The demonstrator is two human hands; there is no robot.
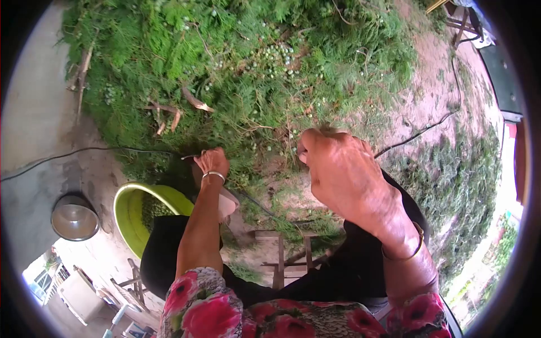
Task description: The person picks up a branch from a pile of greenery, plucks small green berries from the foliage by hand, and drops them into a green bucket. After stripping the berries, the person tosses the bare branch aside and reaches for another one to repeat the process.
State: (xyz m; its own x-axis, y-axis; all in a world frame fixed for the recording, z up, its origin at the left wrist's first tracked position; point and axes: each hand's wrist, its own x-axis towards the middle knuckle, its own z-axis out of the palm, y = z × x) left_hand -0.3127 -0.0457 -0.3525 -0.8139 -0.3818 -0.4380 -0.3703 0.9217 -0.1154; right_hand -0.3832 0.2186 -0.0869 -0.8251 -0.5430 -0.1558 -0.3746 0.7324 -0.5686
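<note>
My left hand (214,162), with a bangle at its wrist, is closed low over the cut greenery. A thin pale twig end (189,157) pokes out from its finger side. My right hand (346,174) is raised closer to the camera, its fingers curled in. Whatever it may hold is hidden behind the knuckles. Beyond both hands spreads a large heap of green conifer branches (236,84), with many small pale round cones (279,56) among the sprays. A thick cut branch (196,101) lies on the heap.
Left of my knee stands a yellow-green tub (127,217) with small greenish pieces inside. A metal bowl (75,218) sits beside it. A black cable (420,132) crosses the ground. Between my legs is a wooden frame (280,259). More greenery (451,186) is spread at right.
</note>
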